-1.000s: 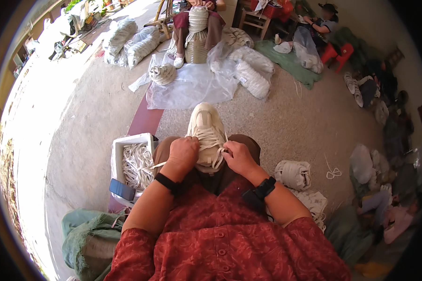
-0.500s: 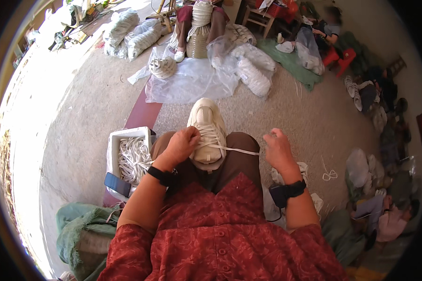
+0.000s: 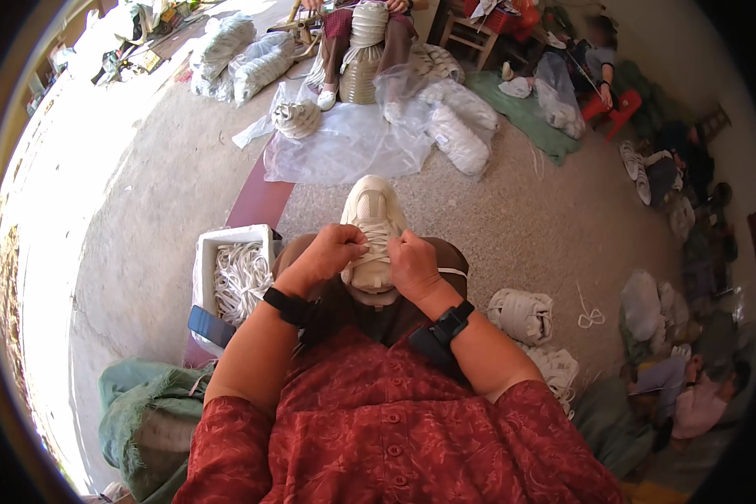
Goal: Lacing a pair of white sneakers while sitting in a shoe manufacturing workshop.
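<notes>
A cream sneaker [image 3: 373, 202] rests between my thighs, its toe pointing away from me. White shoelace [image 3: 376, 230] criss-crosses its front. At the left edge of the lacing, my left hand [image 3: 334, 250] is closed in a pinch on the shoelace. My right hand [image 3: 415, 267] is closed at the right edge, its fingertips on the lacing; they hide just where they grip the lace. A loose stretch of lace crosses my right thigh beyond that hand.
Beside my left leg stands a white foam box [image 3: 201, 273] of white laces [image 3: 241, 281], a blue phone-like object [image 3: 210, 325] on its corner. Bundled shoe parts [image 3: 521, 315] lie right. Ahead, a seated person has a stack of shoe parts [image 3: 368, 29] near plastic sheeting [image 3: 344, 151].
My right hand has come in from the right to the shoe's lacing, and the lace it had drawn out taut has slackened. My left hand stays at the shoe's left side.
</notes>
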`<action>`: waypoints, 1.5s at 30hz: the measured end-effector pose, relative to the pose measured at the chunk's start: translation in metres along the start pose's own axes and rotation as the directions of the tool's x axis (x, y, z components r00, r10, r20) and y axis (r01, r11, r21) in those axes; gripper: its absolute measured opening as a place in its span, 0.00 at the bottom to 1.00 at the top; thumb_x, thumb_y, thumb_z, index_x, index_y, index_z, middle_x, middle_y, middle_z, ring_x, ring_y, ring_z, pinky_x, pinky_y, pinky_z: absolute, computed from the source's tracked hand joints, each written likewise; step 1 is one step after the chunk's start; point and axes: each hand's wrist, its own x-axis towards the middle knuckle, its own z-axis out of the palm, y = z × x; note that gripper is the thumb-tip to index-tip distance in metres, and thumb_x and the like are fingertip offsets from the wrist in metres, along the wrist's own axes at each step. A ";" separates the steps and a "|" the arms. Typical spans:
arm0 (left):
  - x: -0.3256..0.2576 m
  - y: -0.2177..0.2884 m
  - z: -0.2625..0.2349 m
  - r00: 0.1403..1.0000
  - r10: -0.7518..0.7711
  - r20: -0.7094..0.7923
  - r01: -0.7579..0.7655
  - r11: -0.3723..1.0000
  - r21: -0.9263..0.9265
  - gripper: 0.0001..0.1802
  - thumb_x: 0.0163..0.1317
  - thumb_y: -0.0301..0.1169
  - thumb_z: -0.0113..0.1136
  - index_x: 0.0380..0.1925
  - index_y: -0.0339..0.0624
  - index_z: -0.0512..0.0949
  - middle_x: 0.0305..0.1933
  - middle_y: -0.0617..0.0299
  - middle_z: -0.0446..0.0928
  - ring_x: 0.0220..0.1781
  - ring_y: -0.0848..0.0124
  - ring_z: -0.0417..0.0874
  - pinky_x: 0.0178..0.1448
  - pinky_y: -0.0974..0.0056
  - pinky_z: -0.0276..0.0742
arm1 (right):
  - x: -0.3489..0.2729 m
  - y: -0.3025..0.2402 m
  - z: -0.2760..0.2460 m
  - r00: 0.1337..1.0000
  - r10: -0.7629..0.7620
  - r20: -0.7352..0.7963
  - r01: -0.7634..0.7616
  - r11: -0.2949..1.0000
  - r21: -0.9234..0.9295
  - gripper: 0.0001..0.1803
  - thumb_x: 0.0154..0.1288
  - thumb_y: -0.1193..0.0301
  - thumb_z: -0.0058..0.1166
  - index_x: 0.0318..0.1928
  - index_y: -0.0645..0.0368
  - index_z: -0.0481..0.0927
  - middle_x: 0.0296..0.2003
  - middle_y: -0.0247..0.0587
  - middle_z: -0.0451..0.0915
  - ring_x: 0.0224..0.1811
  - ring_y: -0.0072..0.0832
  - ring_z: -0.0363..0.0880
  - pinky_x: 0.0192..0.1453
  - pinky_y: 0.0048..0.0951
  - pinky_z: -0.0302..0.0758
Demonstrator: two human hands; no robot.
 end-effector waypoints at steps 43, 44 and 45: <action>-0.018 -0.027 -0.009 0.900 0.318 -0.298 -0.179 0.893 0.412 0.16 0.60 0.38 0.57 0.27 0.33 0.77 0.23 0.55 0.77 0.26 0.64 0.78 0.34 0.63 0.72 | -0.003 0.032 -0.014 0.868 0.392 0.304 -0.496 0.706 0.505 0.15 0.57 0.67 0.54 0.19 0.65 0.74 0.13 0.43 0.70 0.14 0.26 0.66 0.23 0.33 0.65; -0.020 -0.032 -0.005 0.900 0.316 -0.300 -0.176 0.894 0.412 0.16 0.60 0.38 0.57 0.27 0.33 0.77 0.23 0.55 0.77 0.26 0.64 0.78 0.34 0.63 0.72 | -0.007 0.025 -0.020 0.849 0.405 0.338 -0.528 0.639 0.559 0.13 0.55 0.69 0.55 0.20 0.64 0.73 0.14 0.41 0.70 0.15 0.26 0.67 0.24 0.32 0.66; -0.022 -0.022 0.001 0.903 0.228 -0.363 -0.090 0.929 0.359 0.15 0.58 0.38 0.58 0.29 0.34 0.77 0.24 0.52 0.77 0.27 0.60 0.78 0.35 0.61 0.72 | -0.010 0.022 -0.026 0.829 0.423 0.366 -0.557 0.567 0.607 0.12 0.54 0.70 0.56 0.20 0.64 0.73 0.15 0.40 0.71 0.16 0.25 0.68 0.24 0.31 0.66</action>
